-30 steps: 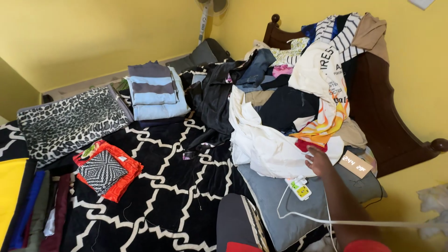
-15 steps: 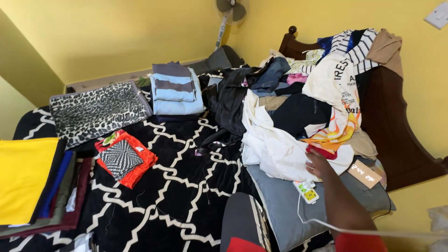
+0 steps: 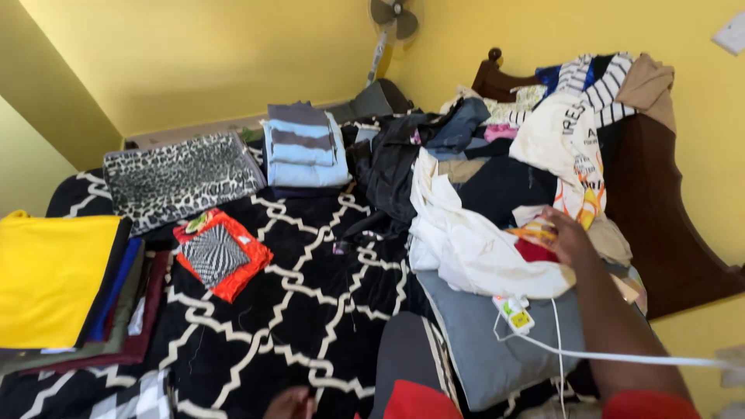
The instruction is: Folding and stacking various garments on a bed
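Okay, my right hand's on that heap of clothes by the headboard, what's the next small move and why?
Probably close the right hand on the white garment under it and draw it onto the bare patterned blanket. The hand rests on the unfolded heap, folded stacks already lie at the left, and the left hand is low and free to help.

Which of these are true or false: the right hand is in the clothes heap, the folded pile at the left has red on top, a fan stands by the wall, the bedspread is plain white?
1. The right hand reaches into the heap of unfolded clothes. True.
2. The folded pile at the left has a red piece on top. False: the top piece is yellow.
3. A fan stands by the yellow wall. True.
4. The bedspread is plain white. False: it is black with a white lattice pattern.
5. The left hand holds a shirt. False: it shows at the bottom edge, holding nothing visible.
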